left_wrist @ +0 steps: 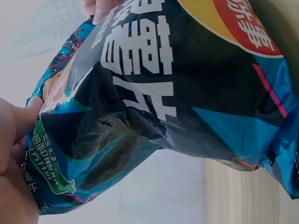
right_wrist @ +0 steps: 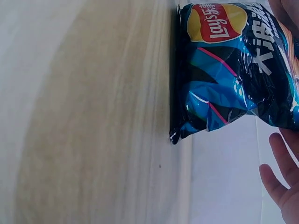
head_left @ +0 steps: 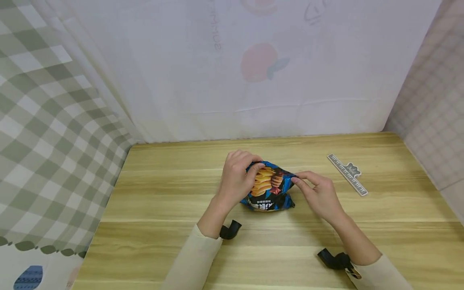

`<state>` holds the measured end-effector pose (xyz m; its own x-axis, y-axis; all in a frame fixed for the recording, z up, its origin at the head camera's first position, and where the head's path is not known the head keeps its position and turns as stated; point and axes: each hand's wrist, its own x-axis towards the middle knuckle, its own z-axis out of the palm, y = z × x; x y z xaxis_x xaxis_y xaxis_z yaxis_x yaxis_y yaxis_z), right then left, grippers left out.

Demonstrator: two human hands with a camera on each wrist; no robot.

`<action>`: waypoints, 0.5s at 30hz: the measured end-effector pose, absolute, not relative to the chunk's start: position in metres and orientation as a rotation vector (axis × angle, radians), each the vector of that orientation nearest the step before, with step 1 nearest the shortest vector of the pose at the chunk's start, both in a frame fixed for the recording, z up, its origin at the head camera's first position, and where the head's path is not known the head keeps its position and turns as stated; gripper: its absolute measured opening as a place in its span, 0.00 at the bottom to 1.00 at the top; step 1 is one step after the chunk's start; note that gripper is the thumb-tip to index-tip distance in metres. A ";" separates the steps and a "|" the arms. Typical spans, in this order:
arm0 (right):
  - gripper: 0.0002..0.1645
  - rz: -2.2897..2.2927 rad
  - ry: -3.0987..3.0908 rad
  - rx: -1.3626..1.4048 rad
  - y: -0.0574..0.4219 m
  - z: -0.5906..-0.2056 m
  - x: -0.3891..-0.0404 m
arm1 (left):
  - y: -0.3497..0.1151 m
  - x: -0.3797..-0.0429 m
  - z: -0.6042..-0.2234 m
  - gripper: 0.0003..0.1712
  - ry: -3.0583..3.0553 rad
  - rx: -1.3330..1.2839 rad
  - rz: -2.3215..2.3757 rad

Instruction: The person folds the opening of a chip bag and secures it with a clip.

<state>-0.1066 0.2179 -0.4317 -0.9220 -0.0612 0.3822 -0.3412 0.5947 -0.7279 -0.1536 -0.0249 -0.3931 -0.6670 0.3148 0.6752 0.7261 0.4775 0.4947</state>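
A dark blue and black Lay's potato chip bag point(head_left: 266, 189) stands over the table in the head view, its base low near the wood. My left hand point(head_left: 237, 173) grips its upper left edge, thumb on the near face. With thumb and index finger, my right hand point(head_left: 319, 195) pinches the upper right corner. In the left wrist view the bag point(left_wrist: 196, 88) fills most of the picture, and my left hand point(left_wrist: 16, 140) holds its corner. The right wrist view shows the bag's lower front point(right_wrist: 219, 70) and spread fingers of my right hand point(right_wrist: 285, 158).
A long bag clip point(head_left: 348, 175) with a piano-key pattern lies on the wooden table point(head_left: 163, 225), right of my right hand. Behind the table hangs a white curtain point(head_left: 181, 80). Checked cloth point(head_left: 43, 112) hangs at the left side. Black wrist mounts point(head_left: 333, 259) sit below both hands.
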 end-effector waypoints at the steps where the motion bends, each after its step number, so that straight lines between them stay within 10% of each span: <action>1: 0.05 1.245 -2.517 0.322 0.218 -0.431 -0.106 | -0.025 -0.153 -0.393 0.04 -2.222 -0.864 -1.081; 15: 0.06 1.153 -2.491 0.392 0.220 -0.431 -0.106 | -0.025 -0.157 -0.394 0.02 -2.171 -0.916 -1.014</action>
<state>-0.1064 0.2198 -0.4308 -0.8940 -0.0951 0.4378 -0.3953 0.6272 -0.6711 -0.1565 -0.0249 -0.3939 -0.6043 0.3401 0.7205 0.7708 0.4786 0.4206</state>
